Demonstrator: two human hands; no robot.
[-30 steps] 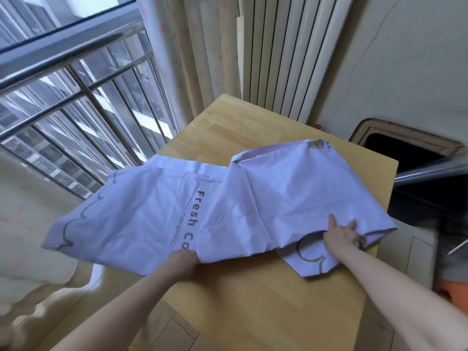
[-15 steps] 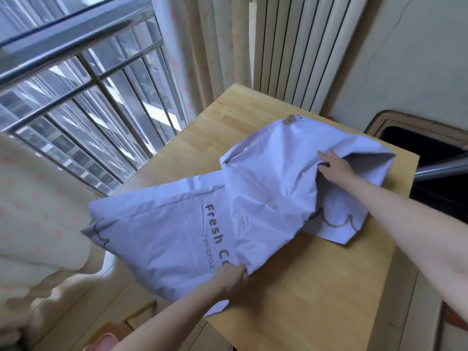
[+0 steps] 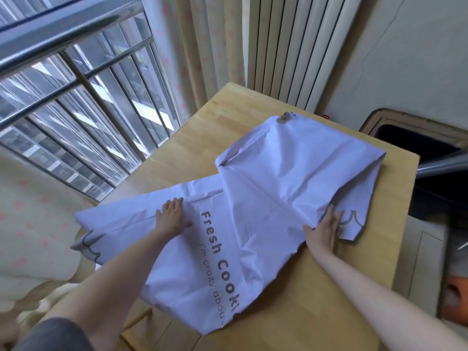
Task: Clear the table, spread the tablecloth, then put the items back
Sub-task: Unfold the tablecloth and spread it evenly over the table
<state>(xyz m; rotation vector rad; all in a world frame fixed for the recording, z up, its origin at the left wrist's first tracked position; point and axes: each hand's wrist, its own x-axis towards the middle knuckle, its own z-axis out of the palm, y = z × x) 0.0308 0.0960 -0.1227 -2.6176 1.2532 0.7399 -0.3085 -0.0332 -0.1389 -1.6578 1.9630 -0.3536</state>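
A pale lilac tablecloth [image 3: 273, 188] with grey lettering lies partly folded and creased across the wooden table [image 3: 329, 300]. Its left part hangs off the table's left edge. My left hand [image 3: 171, 217] lies flat on the cloth left of the lettering, fingers straight. My right hand [image 3: 325, 230] rests on the cloth's right fold near the scalloped grey print, fingers extended along the fold's edge. A folded upper layer covers the cloth's far right part.
A window with metal bars [image 3: 83, 115] stands to the left, curtains [image 3: 202, 46] and a white radiator [image 3: 291, 46] behind the table. A dark opening with a brown frame [image 3: 415, 138] lies at the right. An orange object [image 3: 453, 290] sits low right.
My left hand has moved from the cloth's near edge up onto its left part. My right hand came back from the far fold to the near right fold. More lettering shows.
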